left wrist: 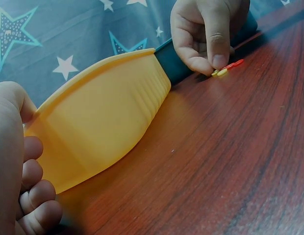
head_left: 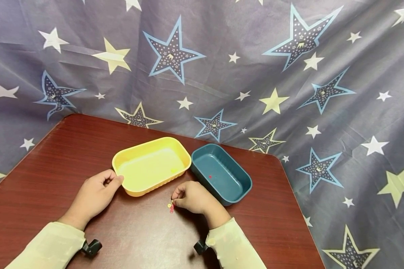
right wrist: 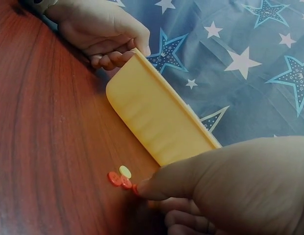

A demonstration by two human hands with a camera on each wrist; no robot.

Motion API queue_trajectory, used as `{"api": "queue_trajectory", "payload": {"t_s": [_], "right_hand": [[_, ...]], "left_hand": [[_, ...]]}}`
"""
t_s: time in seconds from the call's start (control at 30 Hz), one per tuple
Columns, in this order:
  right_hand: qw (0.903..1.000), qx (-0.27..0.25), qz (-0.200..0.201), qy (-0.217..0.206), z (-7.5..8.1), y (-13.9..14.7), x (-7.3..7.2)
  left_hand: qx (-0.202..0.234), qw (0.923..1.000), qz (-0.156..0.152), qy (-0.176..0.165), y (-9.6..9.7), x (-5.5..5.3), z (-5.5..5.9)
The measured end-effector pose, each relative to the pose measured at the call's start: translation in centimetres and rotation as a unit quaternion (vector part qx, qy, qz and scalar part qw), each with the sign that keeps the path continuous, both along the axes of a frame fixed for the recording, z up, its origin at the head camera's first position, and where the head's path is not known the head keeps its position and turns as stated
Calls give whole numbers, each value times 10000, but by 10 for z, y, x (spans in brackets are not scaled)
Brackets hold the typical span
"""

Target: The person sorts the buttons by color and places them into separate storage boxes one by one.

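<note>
- Left hand [head_left: 95, 194] rests curled against the yellow tray [head_left: 139, 149], thumb on its rim.
- Right hand [head_left: 192, 196] presses fingertips together on small discs [right wrist: 120, 177] lying on the table [head_left: 54, 164], just before the trays.
- Blue tray [head_left: 233, 168] touches the yellow one.

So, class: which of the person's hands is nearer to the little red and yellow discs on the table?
Right. The right hand touches the discs with its fingertips; the left hand is apart from them, at the yellow tray's far corner.
</note>
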State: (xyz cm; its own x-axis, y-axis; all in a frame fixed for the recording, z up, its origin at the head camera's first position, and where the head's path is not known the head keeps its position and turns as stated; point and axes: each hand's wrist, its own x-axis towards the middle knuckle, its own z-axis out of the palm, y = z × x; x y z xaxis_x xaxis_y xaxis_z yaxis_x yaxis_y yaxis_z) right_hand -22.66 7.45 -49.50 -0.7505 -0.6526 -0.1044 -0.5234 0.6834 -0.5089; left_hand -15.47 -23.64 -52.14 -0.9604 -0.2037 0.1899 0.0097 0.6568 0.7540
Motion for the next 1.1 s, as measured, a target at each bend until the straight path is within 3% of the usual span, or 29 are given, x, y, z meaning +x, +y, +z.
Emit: {"api": "queue_trajectory", "payload": {"t_s": [0.4, 0.87, 1.1], "right_hand": [[9994, 291, 113, -164, 5, -8, -2], [9988, -35, -296, 390, -2, -6, -5], [9988, -360, -313, 143, 0, -3, -8]], "left_hand": [[-11, 10000, 1, 9, -1, 1, 0], [2, 10000, 0, -40, -1, 0, 0], [-1, 10000, -10, -4, 0, 0, 0]]}}
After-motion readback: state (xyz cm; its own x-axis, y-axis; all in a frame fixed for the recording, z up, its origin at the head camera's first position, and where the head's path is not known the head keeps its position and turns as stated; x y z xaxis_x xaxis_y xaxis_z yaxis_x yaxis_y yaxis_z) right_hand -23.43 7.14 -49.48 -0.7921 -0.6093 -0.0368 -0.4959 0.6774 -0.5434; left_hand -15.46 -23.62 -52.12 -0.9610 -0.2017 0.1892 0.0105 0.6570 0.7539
